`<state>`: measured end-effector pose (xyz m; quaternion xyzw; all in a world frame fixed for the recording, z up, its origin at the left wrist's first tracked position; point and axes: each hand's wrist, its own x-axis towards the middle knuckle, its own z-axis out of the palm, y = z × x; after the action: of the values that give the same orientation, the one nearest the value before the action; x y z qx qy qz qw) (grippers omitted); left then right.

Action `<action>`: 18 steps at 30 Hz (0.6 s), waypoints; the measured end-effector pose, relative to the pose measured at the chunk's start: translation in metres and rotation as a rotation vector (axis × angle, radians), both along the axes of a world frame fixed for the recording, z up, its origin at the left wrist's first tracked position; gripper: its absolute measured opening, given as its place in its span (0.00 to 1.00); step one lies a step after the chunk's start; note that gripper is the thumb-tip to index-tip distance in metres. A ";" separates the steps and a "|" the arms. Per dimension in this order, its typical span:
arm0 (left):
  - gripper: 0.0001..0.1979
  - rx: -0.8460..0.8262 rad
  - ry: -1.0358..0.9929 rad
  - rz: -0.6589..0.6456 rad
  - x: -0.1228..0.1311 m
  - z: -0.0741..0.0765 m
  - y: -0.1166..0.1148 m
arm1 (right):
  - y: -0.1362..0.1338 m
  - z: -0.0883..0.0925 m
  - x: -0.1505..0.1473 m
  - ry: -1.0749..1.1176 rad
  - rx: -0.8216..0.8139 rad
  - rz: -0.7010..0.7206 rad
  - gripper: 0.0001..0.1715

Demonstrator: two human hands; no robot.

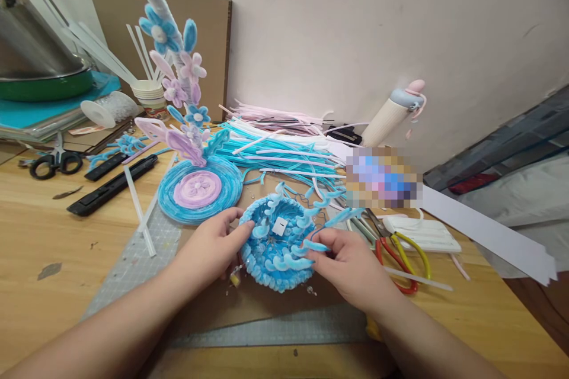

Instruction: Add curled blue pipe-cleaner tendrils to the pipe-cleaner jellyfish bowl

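A blue bowl-shaped piece (275, 260) made of fuzzy pipe cleaners sits on a brown board (249, 302) in front of me. It has light-blue curls on its rim and a small white tag (280, 225) inside. My left hand (213, 246) grips its left edge, fingers closed on the rim. My right hand (351, 263) pinches a light-blue curled strand (311, 244) at the right edge. Something small and yellow (235, 278) shows under my left hand.
Behind stands a round blue and pink disc (199, 189) with a tall flower stem (178, 65). A heap of blue, white and pink pipe cleaners (284, 148) lies at the wall. Pliers with red and yellow handles (395, 249), black scissors (56, 163), black cutters (111, 186) and a grey cutting mat (133, 260) surround me.
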<state>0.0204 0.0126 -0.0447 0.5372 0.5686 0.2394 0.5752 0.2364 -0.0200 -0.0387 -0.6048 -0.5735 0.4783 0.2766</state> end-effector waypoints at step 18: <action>0.19 -0.016 -0.007 0.012 -0.002 0.000 0.000 | -0.001 -0.006 0.000 -0.097 0.089 0.000 0.14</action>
<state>0.0186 0.0124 -0.0449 0.5285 0.5716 0.2402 0.5799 0.2363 -0.0210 -0.0451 -0.6146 -0.6068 0.4224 0.2750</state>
